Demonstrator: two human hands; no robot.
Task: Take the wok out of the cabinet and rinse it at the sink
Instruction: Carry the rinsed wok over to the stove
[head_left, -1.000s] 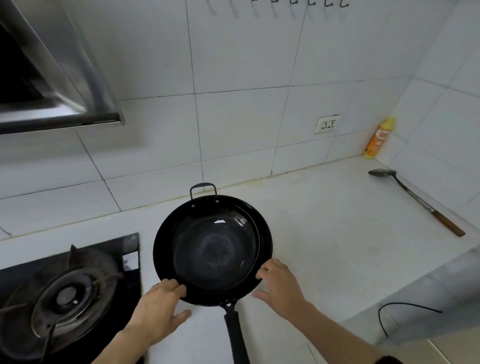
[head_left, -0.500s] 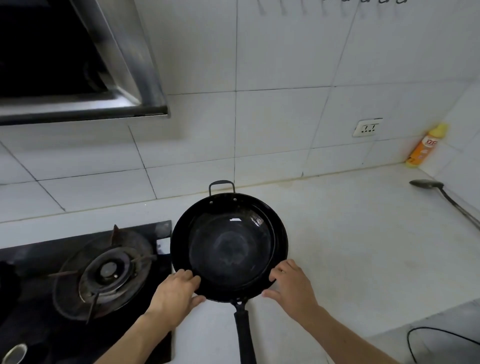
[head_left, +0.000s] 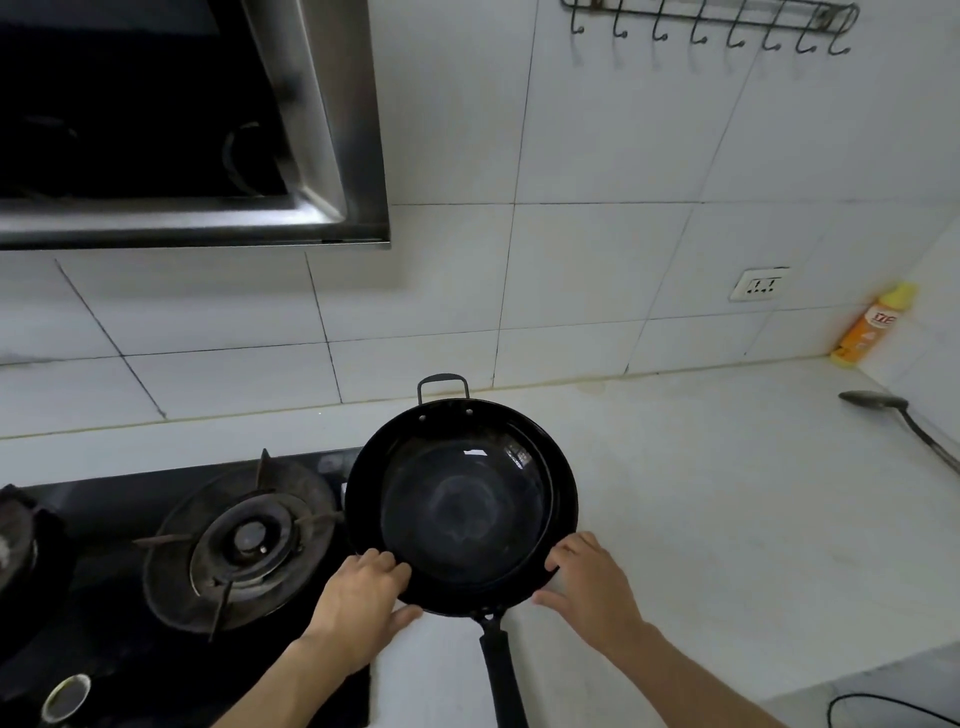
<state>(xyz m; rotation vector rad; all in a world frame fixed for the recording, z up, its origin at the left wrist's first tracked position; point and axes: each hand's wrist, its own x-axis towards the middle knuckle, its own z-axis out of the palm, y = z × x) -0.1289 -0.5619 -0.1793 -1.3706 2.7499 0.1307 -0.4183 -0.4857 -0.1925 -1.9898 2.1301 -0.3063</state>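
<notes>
Gripping the wok by its near rim, left hand and right hand either side of the long handle, low centre of frame, over the counter beside the burner. Best kept level, clear of the burner; no sink visible.

White tiled wall, pale countertop

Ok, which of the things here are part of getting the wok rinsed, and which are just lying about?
Part of the job:
wok
left hand on its rim
right hand on its rim

Lying about:
gas burner
orange spray can
ladle
hook rail
range hood
</notes>
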